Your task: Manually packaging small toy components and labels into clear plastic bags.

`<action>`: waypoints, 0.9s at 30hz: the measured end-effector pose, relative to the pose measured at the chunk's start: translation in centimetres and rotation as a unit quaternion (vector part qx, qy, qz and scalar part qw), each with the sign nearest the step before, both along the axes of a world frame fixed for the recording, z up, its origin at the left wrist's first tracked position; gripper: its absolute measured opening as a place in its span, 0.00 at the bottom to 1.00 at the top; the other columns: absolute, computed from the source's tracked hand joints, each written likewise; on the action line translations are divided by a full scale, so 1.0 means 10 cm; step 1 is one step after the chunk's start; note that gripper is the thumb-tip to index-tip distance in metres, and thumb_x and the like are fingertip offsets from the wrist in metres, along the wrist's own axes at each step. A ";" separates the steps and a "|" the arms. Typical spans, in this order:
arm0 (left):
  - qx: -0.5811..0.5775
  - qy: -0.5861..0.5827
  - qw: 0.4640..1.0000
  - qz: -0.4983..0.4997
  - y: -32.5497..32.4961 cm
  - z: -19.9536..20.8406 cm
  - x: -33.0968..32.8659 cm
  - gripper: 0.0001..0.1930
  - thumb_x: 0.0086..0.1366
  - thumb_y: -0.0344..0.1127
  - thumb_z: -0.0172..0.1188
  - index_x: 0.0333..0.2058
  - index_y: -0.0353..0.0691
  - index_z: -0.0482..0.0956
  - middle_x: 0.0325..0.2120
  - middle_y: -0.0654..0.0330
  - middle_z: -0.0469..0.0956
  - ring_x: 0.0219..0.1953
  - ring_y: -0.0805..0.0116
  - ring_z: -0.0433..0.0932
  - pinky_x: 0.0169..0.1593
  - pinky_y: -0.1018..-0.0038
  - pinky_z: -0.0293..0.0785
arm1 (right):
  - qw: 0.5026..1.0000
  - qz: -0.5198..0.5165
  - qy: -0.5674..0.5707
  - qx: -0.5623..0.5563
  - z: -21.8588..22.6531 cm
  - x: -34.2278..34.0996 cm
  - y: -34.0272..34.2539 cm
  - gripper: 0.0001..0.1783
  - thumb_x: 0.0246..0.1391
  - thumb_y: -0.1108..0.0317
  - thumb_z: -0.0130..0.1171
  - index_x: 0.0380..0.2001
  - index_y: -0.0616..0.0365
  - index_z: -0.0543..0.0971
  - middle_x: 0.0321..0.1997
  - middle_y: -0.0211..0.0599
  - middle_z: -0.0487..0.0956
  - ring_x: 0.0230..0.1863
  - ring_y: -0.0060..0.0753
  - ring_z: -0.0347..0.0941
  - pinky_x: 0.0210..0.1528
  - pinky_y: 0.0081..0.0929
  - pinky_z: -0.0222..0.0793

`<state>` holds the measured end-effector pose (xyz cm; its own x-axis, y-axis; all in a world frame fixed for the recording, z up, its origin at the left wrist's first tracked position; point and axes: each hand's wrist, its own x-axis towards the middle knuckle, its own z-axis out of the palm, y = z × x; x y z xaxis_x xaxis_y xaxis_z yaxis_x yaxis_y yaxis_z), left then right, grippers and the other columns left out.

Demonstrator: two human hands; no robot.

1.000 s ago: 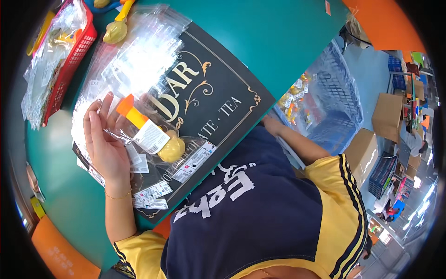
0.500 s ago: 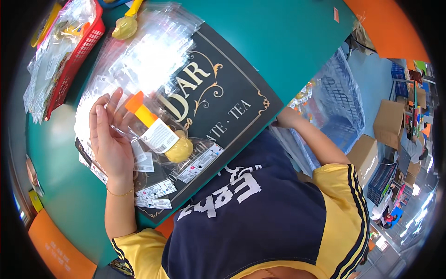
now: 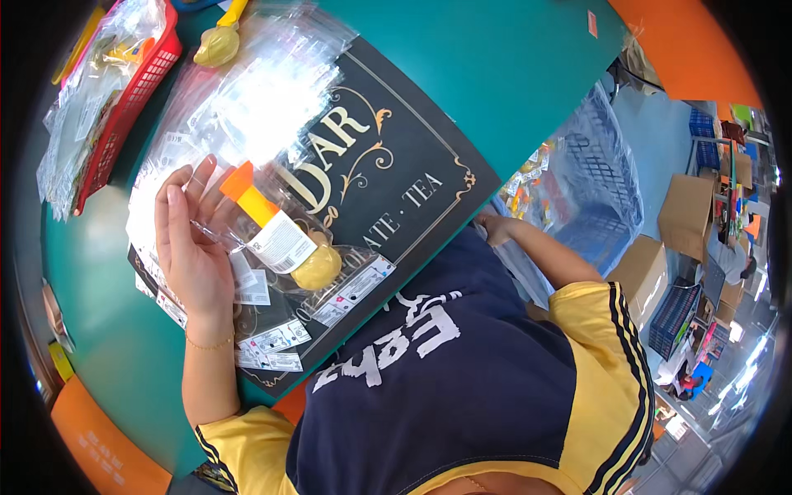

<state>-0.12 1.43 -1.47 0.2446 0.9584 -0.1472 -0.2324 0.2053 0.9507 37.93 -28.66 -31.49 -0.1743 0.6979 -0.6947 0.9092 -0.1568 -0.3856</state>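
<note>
A clear plastic bag [image 3: 285, 194] lies on the black printed mat [image 3: 404, 124]. Inside it is a toy with an orange and yellow handle [image 3: 262, 206], a white label and a gold-yellow rounded end [image 3: 318, 266]. My left hand [image 3: 198, 256] rests on its side at the bag's left edge, fingers loosely curled round the film. Beside the table's right edge is my right hand [image 3: 497, 231], fingers apart, nothing seen in it. Printed paper strips [image 3: 355, 290] and small white labels lie by the bag.
A thick fan of clear bags [image 3: 272, 82] covers the mat's upper left. Behind it stands a red basket [image 3: 124, 107] of bagged items. Another toy [image 3: 219, 45] lies at the back. A blue crate [image 3: 606, 206] lined with film holds packed bags beyond the table's right edge.
My right hand has come back slightly from the crate toward the table edge, uncovering more packed bags. My left hand and the bag stay as they were.
</note>
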 end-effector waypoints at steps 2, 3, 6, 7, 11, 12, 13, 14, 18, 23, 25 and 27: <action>0.002 0.009 1.000 0.009 0.00 0.01 0.01 0.16 0.70 0.39 0.38 0.48 0.34 0.64 0.48 0.44 0.71 0.47 0.58 0.76 0.45 0.73 0.74 | 0.992 -0.073 0.044 -0.092 0.31 -0.04 0.18 0.46 0.33 0.57 0.69 0.59 0.52 0.63 0.47 0.46 0.76 0.54 0.44 0.69 0.55 0.32 0.64; 0.001 0.007 1.000 0.005 0.01 0.02 -0.01 0.16 0.70 0.39 0.38 0.48 0.34 0.64 0.47 0.44 0.71 0.47 0.58 0.76 0.46 0.72 0.74 | 0.993 -0.056 0.018 -0.105 0.53 -0.04 0.29 0.40 0.35 0.55 0.68 0.55 0.53 0.68 0.44 0.43 0.77 0.50 0.42 0.72 0.51 0.32 0.66; -0.003 -0.014 1.000 -0.002 0.03 0.00 0.02 0.16 0.70 0.40 0.39 0.48 0.34 0.64 0.47 0.45 0.71 0.46 0.56 0.75 0.46 0.71 0.74 | 0.979 -0.045 0.068 -0.190 1.54 0.02 0.91 0.24 0.41 0.50 0.64 0.37 0.57 0.80 0.34 0.37 0.81 0.36 0.34 0.77 0.39 0.30 0.70; -0.011 -0.025 1.000 -0.004 0.01 0.02 0.01 0.16 0.70 0.40 0.40 0.48 0.35 0.65 0.47 0.45 0.72 0.46 0.56 0.75 0.47 0.70 0.73 | 0.986 -0.079 0.088 -0.118 2.03 -0.09 1.10 0.17 0.44 0.52 0.63 0.30 0.55 0.82 0.27 0.34 0.81 0.28 0.29 0.76 0.33 0.27 0.68; -0.012 -0.024 1.000 -0.005 0.01 0.04 -0.02 0.15 0.70 0.39 0.39 0.47 0.34 0.65 0.47 0.45 0.71 0.46 0.56 0.75 0.47 0.69 0.74 | 0.860 0.062 0.506 -0.013 3.45 -0.34 1.75 0.08 0.48 0.67 0.63 0.27 0.61 0.82 0.27 0.40 0.81 0.29 0.31 0.78 0.31 0.26 0.72; -0.014 -0.037 0.999 -0.015 0.02 0.06 -0.02 0.15 0.70 0.39 0.39 0.47 0.34 0.65 0.47 0.45 0.71 0.46 0.56 0.75 0.48 0.69 0.74 | 0.861 0.075 0.502 -0.009 3.65 -0.41 1.85 0.08 0.48 0.67 0.63 0.27 0.61 0.82 0.27 0.40 0.81 0.29 0.31 0.78 0.31 0.26 0.72; -0.017 -0.046 0.998 -0.023 0.01 0.06 -0.02 0.15 0.70 0.39 0.39 0.46 0.34 0.65 0.47 0.45 0.71 0.46 0.56 0.75 0.48 0.70 0.74 | 0.829 0.049 0.557 0.031 3.76 -0.50 1.97 0.06 0.47 0.69 0.63 0.26 0.62 0.82 0.27 0.41 0.81 0.28 0.32 0.78 0.30 0.26 0.72; -0.030 -0.060 0.998 -0.018 0.00 0.06 -0.02 0.15 0.70 0.38 0.39 0.46 0.34 0.65 0.47 0.45 0.71 0.47 0.56 0.75 0.48 0.69 0.74 | 0.790 0.023 0.609 0.068 3.86 -0.62 2.10 0.05 0.47 0.71 0.62 0.25 0.62 0.82 0.27 0.42 0.81 0.28 0.33 0.78 0.28 0.26 0.72; -0.019 -0.084 0.996 -0.025 -0.01 0.05 -0.05 0.15 0.70 0.39 0.40 0.46 0.34 0.65 0.47 0.45 0.71 0.47 0.56 0.75 0.49 0.67 0.74 | 0.884 -0.181 0.422 0.083 3.72 -1.27 2.65 0.11 0.54 0.67 0.56 0.34 0.65 0.79 0.32 0.36 0.79 0.27 0.22 0.75 0.30 0.15 0.67; -0.024 -0.081 0.995 -0.049 -0.02 0.05 -0.06 0.15 0.70 0.39 0.40 0.47 0.34 0.66 0.47 0.47 0.72 0.48 0.58 0.74 0.50 0.68 0.73 | 0.862 -0.204 0.460 -0.051 3.38 -1.61 3.13 0.11 0.53 0.65 0.59 0.36 0.63 0.76 0.33 0.34 0.78 0.29 0.20 0.75 0.32 0.14 0.68; -0.025 -0.089 0.995 -0.045 -0.01 0.04 -0.07 0.15 0.70 0.39 0.40 0.47 0.34 0.65 0.47 0.46 0.71 0.48 0.59 0.74 0.50 0.68 0.73 | 0.857 -0.195 0.472 -0.075 3.29 -1.66 3.21 0.10 0.52 0.66 0.60 0.33 0.62 0.76 0.32 0.34 0.78 0.29 0.20 0.75 0.32 0.14 0.70; -0.019 -0.093 0.994 -0.051 -0.01 0.05 -0.06 0.13 0.70 0.38 0.39 0.46 0.36 0.66 0.46 0.46 0.72 0.48 0.57 0.75 0.50 0.66 0.73 | 0.851 -0.198 0.475 -0.106 3.26 -1.68 3.24 0.10 0.51 0.68 0.61 0.33 0.63 0.76 0.32 0.34 0.78 0.29 0.21 0.75 0.34 0.15 0.72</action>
